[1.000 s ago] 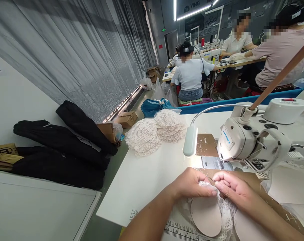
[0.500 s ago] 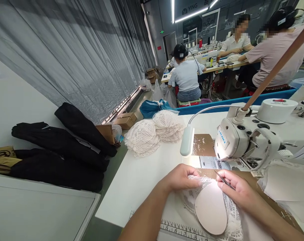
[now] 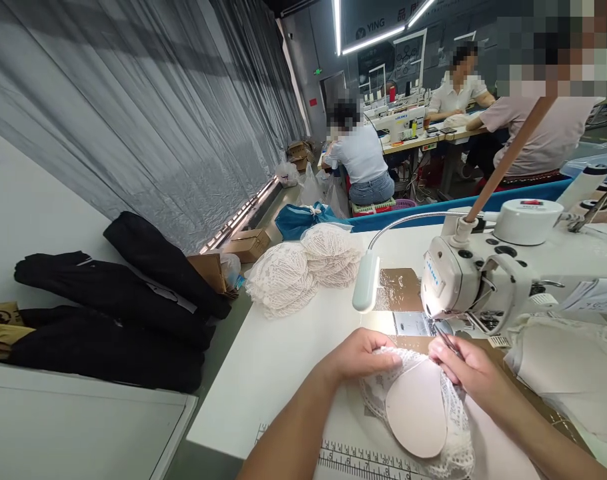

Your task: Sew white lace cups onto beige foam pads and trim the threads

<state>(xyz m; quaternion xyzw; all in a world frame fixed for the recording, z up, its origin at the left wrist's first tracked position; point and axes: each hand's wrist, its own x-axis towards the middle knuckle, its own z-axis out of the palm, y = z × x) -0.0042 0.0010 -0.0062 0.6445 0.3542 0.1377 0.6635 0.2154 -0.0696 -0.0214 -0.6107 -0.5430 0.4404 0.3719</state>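
Observation:
A pale oval pad [image 3: 416, 410], like a bra cup, lies on a piece of white lace [image 3: 456, 427] at the front of the sewing table. My left hand [image 3: 371, 355] is closed on the lace's upper left edge, thumb on top. My right hand [image 3: 461, 360] pinches the upper right edge near the pad's tip. It also holds slim, pointed metal tweezers [image 3: 447, 341], which point toward the sewing machine [image 3: 453, 280]. The needle area is just beyond my hands, and the fingertips under the lace are hidden.
Stacked lace pieces [image 3: 283, 277] sit at the table's back left. A lamp [image 3: 366, 283] on a bendable neck stands left of the machine head. More padded lace [image 3: 568, 373] lies at the right. A printed ruler [image 3: 363, 460] runs along the front. Co-workers sit beyond.
My right hand has shifted slightly left, and its tweezers now point more steeply up toward the machine. The lace and pad have turned slightly. The whole view has shifted a little.

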